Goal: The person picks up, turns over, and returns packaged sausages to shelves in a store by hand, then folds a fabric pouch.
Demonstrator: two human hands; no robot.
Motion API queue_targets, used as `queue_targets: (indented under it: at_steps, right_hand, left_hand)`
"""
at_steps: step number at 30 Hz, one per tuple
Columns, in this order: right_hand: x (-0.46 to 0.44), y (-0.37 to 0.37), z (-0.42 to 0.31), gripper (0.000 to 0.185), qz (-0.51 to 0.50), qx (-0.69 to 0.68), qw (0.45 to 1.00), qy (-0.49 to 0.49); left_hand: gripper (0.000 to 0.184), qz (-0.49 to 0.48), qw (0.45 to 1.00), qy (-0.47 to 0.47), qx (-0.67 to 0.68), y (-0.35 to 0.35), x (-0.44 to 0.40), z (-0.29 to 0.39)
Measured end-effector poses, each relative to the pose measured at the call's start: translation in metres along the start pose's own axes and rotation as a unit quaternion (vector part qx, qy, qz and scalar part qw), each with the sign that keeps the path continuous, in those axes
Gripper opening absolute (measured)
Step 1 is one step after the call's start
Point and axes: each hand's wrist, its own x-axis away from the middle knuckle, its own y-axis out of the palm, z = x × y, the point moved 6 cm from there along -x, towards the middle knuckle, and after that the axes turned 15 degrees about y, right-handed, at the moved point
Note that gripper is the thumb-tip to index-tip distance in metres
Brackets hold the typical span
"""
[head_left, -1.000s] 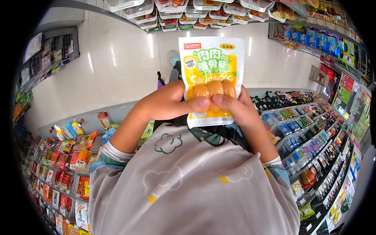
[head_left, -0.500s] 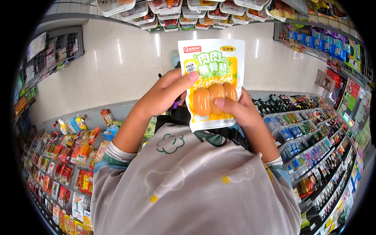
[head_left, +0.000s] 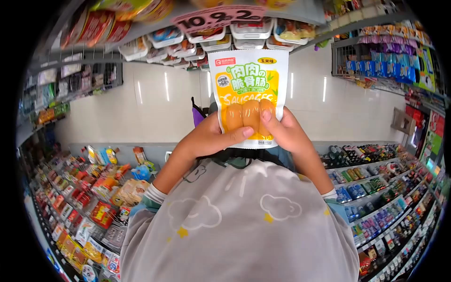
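A white and yellow sausage packet (head_left: pixel 247 87) is held upright in front of my chest, its printed face toward me. Green lettering and the word "SAUSAGES" stand above several plump orange-brown sausages. My left hand (head_left: pixel 218 134) grips the lower left edge, thumb lying across the bottom of the front. At the lower right, my right hand (head_left: pixel 284 131) grips the packet with its thumb pressed over a sausage. The fingers of both hands are largely hidden behind the packet.
Shelves of packaged snacks (head_left: pixel 101 202) lie at left. Cans and bottles (head_left: pixel 366 192) fill shelves at right. White tubs of food (head_left: pixel 253 29) stand ahead, below a pink price sign (head_left: pixel 221 18). Blue packets (head_left: pixel 390 58) hang at far right. Pale tiled floor (head_left: pixel 150 98) lies between.
My left hand has slid down from the packet's upper left side to its lower left edge. The packet has straightened slightly. The view has tilted up, bringing the price sign into sight.
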Motion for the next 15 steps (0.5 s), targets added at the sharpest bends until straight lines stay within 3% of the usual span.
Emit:
queue_targets:
  at_steps: [2, 6, 9, 11, 14, 15]
  right_hand:
    - [0.009, -0.022, -0.009, 0.033, 0.002, 0.018, 1.0, -0.011]
    - [0.023, -0.043, -0.017, 0.034, -0.041, 0.067, 0.993, -0.084]
    - [0.026, -0.045, -0.032, 0.041, -0.043, 0.112, 0.984, -0.129]
    - [0.028, -0.044, -0.038, 0.044, -0.036, 0.142, 0.979, -0.143]
    - [0.025, -0.037, -0.049, 0.045, -0.026, 0.179, 0.968, -0.174]
    - [0.023, -0.032, -0.057, 0.045, -0.025, 0.264, 0.945, -0.192]
  left_hand:
    - [0.043, 0.018, 0.999, 0.043, -0.007, 0.018, -0.018, 0.004]
    - [0.043, -0.027, 0.997, 0.039, -0.065, 0.037, -0.036, 0.006]
    - [0.047, -0.037, 0.978, 0.105, -0.178, 0.041, -0.042, 0.023]
    - [0.051, -0.078, 0.935, 0.135, -0.32, 0.04, -0.041, 0.031]
    - [0.047, -0.065, 0.892, 0.149, -0.422, 0.03, -0.034, 0.037]
    - [0.047, -0.062, 0.891, 0.153, -0.422, 0.026, -0.034, 0.044]
